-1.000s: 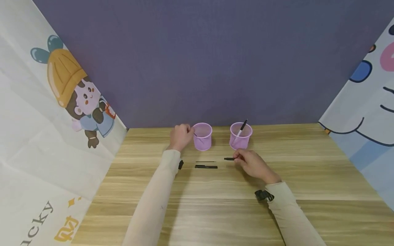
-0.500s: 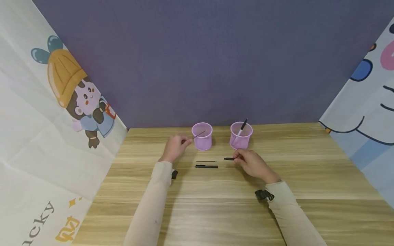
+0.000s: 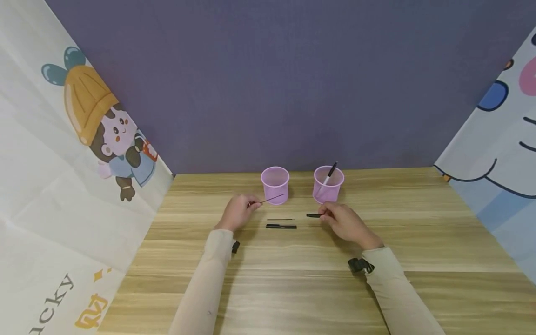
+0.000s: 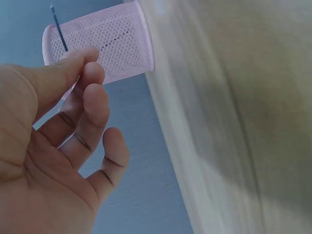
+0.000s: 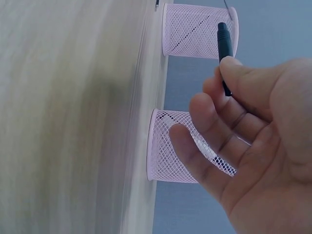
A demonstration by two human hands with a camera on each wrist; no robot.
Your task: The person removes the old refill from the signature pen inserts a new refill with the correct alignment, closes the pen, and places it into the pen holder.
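Observation:
My left hand (image 3: 237,211) pinches a thin dark pen refill (image 3: 274,198) between thumb and index finger. The refill slants up to the right, overlapping the left pink mesh pen holder (image 3: 269,191) in the head view. Between the right thumb and index finger is a short black pen barrel (image 5: 224,41) with a ridged end. That right hand (image 3: 342,223) is in front of the right pink mesh pen holder (image 3: 332,194), its other fingers loosely bent. On the table between the hands lie another thin refill (image 3: 281,219) and a black pen piece with a clip (image 3: 281,226).
A white pen with a black cap (image 3: 331,170) leans in the right holder. Inside the left holder, a thin dark line shows through the mesh. A dark blue-grey panel (image 3: 268,93) rises behind the wooden table (image 3: 284,288), with printed sheets at both sides.
The left hand has drawn back from the left holder's rim, toward the person, bringing the refill out in front of the holder. The right hand has stayed nearly still with the pen barrel.

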